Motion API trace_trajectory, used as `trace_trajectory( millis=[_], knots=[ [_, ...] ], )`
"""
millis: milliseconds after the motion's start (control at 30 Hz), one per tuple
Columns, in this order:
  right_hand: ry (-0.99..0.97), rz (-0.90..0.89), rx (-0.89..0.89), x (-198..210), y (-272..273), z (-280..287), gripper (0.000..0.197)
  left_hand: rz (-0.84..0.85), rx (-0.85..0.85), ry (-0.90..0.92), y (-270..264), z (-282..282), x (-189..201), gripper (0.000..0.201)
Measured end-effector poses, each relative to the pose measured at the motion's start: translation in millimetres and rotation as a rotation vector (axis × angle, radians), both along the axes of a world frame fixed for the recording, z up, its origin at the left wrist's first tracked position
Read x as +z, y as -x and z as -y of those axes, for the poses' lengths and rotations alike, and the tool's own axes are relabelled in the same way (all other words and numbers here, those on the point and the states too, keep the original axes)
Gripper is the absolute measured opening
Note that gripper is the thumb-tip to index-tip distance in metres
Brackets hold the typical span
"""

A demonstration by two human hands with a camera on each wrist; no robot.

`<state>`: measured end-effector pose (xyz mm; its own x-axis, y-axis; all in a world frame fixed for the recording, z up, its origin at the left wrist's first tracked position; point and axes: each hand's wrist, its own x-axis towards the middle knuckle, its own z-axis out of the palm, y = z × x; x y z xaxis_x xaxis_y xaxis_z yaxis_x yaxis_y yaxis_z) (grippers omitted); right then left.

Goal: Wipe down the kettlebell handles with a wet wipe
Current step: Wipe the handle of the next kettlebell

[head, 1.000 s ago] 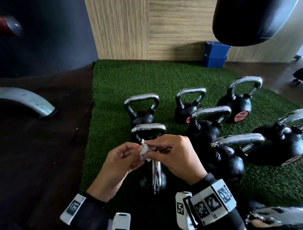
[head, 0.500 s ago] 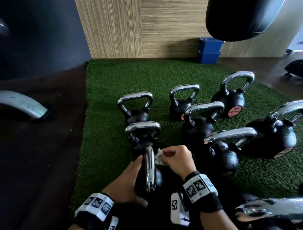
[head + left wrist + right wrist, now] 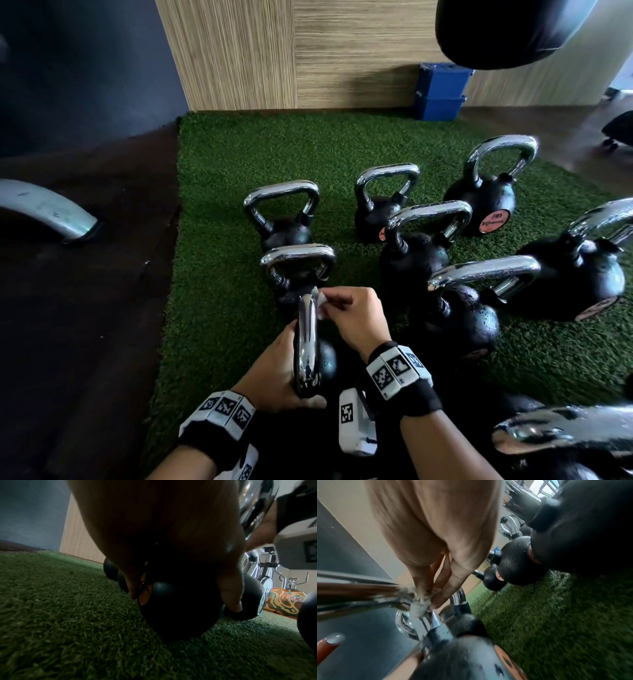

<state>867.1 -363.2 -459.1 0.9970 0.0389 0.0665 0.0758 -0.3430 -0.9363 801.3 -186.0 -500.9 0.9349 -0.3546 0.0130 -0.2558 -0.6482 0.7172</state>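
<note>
The nearest kettlebell has a black body [image 3: 180, 622] and a chrome handle [image 3: 306, 346], which I see edge-on in the head view. My left hand [image 3: 274, 373] grips the body from the left, fingers and thumb curled round the ball [image 3: 185, 601]. My right hand [image 3: 349, 318] pinches a crumpled white wet wipe [image 3: 320, 301] against the far end of that handle. In the right wrist view the wipe [image 3: 418, 605] is bunched at the fingertips [image 3: 436, 603], touching the chrome handle [image 3: 359, 595].
Several other black kettlebells with chrome handles [image 3: 431, 219] stand on the green turf [image 3: 222, 192], close behind and to the right. A blue box [image 3: 440, 92] sits by the wooden wall. A black punching bag [image 3: 513, 31] hangs top right. A grey curved metal part [image 3: 44, 209] lies at left.
Both hands came down from in front of me to the nearest kettlebell. The left hand let go of the wipe and took hold of the body; the right brought the wipe onto the handle.
</note>
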Motion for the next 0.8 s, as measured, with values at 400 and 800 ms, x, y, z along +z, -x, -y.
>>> trace_trajectory(
  millis=[400, 800],
  knots=[
    [0.037, 0.17, 0.218, 28, 23, 15, 0.031, -0.093, -0.043, 0.005, -9, -9, 5, 0.131],
    [0.162, 0.042, 0.522, 57, 24, 16, 0.02, -0.182, -0.047, 0.054, -23, -19, -8, 0.112]
  ],
)
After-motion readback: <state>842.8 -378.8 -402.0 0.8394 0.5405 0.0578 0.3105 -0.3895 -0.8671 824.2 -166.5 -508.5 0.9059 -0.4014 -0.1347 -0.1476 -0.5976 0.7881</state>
